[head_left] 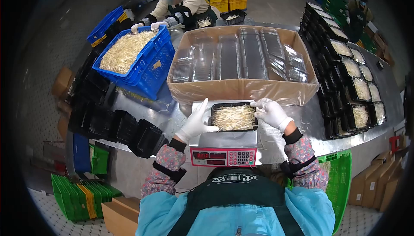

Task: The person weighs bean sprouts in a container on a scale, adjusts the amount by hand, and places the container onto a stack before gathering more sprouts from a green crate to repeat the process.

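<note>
A black plastic tray (234, 131) filled with pale bean sprouts (234, 118) rests on the steel plate of a weighing scale (223, 140) with a red front and lit red digits. My left hand (196, 123), in a white glove, is at the tray's left side, its thumb stretched toward the tray and its fingers spread. At the right end of the tray is my right hand (272, 114), also gloved, with bent fingers closed on the upper right corner of the rim.
A lined carton (241, 90) of clear plastic lids stands behind the scale. Left are a blue crate (161, 65) of sprouts, held by a co-worker, and stacked black trays (146, 137). Filled trays (361, 89) are stacked right. A green crate (340, 184) sits below the table.
</note>
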`<state>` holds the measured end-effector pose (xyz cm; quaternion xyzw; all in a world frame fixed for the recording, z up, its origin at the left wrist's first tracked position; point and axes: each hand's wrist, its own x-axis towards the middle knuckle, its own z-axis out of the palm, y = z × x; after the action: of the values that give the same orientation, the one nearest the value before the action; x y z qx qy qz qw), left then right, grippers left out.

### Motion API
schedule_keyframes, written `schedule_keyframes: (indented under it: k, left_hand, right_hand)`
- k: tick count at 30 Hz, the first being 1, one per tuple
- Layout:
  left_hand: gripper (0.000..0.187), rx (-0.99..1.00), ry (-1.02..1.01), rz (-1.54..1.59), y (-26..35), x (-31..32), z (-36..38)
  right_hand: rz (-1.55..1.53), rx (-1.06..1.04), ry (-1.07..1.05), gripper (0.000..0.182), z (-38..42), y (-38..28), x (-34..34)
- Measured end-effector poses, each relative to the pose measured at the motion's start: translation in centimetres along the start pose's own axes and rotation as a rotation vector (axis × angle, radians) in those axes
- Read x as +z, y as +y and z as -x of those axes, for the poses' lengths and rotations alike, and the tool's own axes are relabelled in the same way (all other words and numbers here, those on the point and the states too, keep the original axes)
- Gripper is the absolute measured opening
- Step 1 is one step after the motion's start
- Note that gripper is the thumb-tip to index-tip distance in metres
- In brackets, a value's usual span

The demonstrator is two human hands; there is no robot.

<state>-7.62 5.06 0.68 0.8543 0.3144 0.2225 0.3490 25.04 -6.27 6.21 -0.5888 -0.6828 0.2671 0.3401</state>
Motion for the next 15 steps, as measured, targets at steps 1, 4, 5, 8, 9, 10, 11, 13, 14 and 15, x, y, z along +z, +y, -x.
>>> schedule_keyframes:
  k: [1, 4, 5, 8, 9, 10, 11, 13, 14, 15]
  left_hand:
    - [0.122, 0.005, -0.007, 0.001, 0.9, -0.5, 0.2]
    - [0.110, 0.135, 0.045, -0.281, 4.2, -1.3, 0.4]
    - [0.110, 0.141, 0.039, -0.279, 5.2, -0.9, -0.3]
    - [0.089, 0.386, 0.052, -0.385, 7.2, 0.9, -2.7]
    - [0.089, 0.394, 0.050, -0.384, 6.5, 1.5, -3.1]
    - [0.085, 0.401, -0.001, -0.415, 5.2, 2.5, -3.6]
    - [0.082, 0.411, -0.053, -0.443, 3.9, 3.8, -4.1]
    - [0.077, 0.447, -0.034, -0.346, 1.9, 5.0, -4.3]
    - [0.075, 0.404, -0.081, -0.363, 2.0, 5.1, -4.6]
    - [0.074, 0.360, -0.126, -0.381, 2.2, 5.1, -4.8]
  right_hand:
    - [0.059, -0.082, 0.091, 0.035, 0.5, 0.9, -0.7]
    - [-0.009, 0.095, 0.192, 0.041, 1.7, 1.8, -1.1]
    - [0.037, -0.010, 0.275, 0.045, 1.8, 1.5, 0.1]
    - [0.139, -0.119, 0.210, 0.060, 1.4, 0.1, 4.7]
    - [0.092, -0.112, 0.130, 0.067, 1.2, -0.8, 5.8]
    - [0.120, -0.076, 0.061, 0.074, 0.9, -0.6, 7.5]
    - [0.223, 0.069, -0.036, 0.080, 0.6, -0.4, 9.1]
    - [0.361, 0.150, -0.084, 0.087, -0.2, -1.3, 10.5]
    - [0.321, 0.196, -0.096, 0.089, -0.8, -1.6, 10.8]
    - [0.280, 0.241, -0.108, 0.092, -1.2, -1.7, 10.9]
